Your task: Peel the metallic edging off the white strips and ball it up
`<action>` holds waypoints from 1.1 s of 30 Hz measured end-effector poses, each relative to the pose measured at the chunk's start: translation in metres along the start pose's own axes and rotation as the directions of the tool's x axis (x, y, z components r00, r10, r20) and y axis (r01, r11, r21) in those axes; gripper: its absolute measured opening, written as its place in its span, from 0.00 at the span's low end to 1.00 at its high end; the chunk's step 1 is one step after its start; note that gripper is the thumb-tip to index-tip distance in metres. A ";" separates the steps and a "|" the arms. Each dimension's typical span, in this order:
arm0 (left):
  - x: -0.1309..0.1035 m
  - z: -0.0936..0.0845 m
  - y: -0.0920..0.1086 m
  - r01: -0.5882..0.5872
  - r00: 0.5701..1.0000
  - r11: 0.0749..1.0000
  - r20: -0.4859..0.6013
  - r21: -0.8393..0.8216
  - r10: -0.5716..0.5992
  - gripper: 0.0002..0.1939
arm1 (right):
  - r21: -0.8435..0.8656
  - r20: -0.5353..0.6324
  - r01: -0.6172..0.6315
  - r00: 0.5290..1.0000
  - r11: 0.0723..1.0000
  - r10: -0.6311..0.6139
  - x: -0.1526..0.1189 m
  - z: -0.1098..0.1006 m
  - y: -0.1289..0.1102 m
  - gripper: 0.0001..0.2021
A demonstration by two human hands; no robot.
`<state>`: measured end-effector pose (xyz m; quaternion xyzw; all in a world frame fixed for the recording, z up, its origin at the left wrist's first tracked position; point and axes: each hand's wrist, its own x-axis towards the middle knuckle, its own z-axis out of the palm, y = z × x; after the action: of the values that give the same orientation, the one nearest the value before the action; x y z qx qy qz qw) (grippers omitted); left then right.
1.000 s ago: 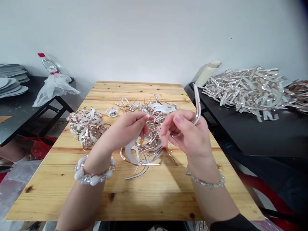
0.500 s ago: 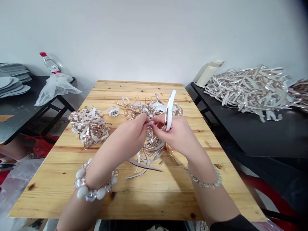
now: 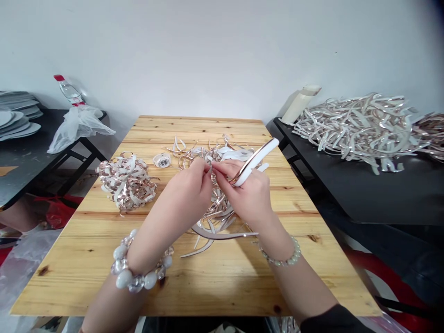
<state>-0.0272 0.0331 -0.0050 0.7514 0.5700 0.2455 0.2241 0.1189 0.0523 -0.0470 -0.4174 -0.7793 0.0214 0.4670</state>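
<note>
Over a loose pile of white and rose-gold curved strips [image 3: 222, 210], my two hands meet fingertip to fingertip. My right hand [image 3: 248, 185] is closed on a curved white strip with a shiny rose-gold edge [image 3: 258, 159], which sticks up to the right past the knuckles. My left hand [image 3: 192, 185] is pinched at the tip of a strip piece between the fingers; most of it is hidden. A long grey-white strip [image 3: 225, 236] curves out below my hands. Left of them lies a heap of thin curled rose-gold and white trimmings [image 3: 128, 182].
A white watch [image 3: 162, 160] lies on the wooden table [image 3: 166, 296] behind my left hand. On the right black table [image 3: 367, 199] is a big strip heap [image 3: 360, 129]. The left table holds stacked grey pieces [image 3: 19, 125], a bottle [image 3: 71, 92] and a plastic bag [image 3: 78, 125].
My right hand has turned, so its strip now leans to the right instead of standing upright. The long strip below my hands has shifted right. Both hands stay together.
</note>
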 end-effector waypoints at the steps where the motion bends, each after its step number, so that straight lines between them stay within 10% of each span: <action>1: 0.000 0.000 0.001 0.003 1.000 1.000 -0.002 -0.024 -0.003 0.07 | 0.003 -0.025 0.011 1.000 1.000 -0.011 -0.001 0.002 0.000 0.10; 12: 0.004 0.006 -0.006 0.005 1.000 0.959 0.021 -0.284 0.001 0.07 | -0.058 -0.110 0.002 0.994 0.998 -0.008 0.000 0.010 0.003 0.06; 16: 0.003 0.005 -0.004 -0.007 0.999 0.969 0.047 -0.247 0.019 0.07 | 0.121 -0.102 -0.175 0.977 0.977 0.188 0.001 0.012 0.004 0.04; 20: 0.004 0.003 -0.006 -0.053 0.995 0.954 0.063 -0.296 0.075 0.07 | 0.620 0.200 -0.508 0.840 0.599 0.505 0.006 0.010 0.006 0.04; 24: 0.006 0.000 -0.012 -0.050 0.996 0.920 0.050 -0.388 0.075 0.07 | 0.778 0.417 -0.561 0.798 0.283 0.436 0.012 0.002 0.010 0.07; 30: 0.006 -0.003 -0.012 -0.098 0.993 0.937 0.028 -0.335 0.114 0.09 | 0.766 0.358 -0.505 0.849 0.398 0.388 0.011 -0.002 0.015 0.08; 33: 0.006 -0.001 -0.008 -0.162 0.974 0.979 -0.177 -0.122 0.139 0.12 | 0.757 0.210 -0.455 0.849 0.468 0.485 0.010 -0.001 0.014 0.06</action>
<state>-0.0326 0.0408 -0.0080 0.7522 0.5102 0.3624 0.2064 0.1264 0.0678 -0.0447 -0.3680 -0.5357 0.4796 0.5897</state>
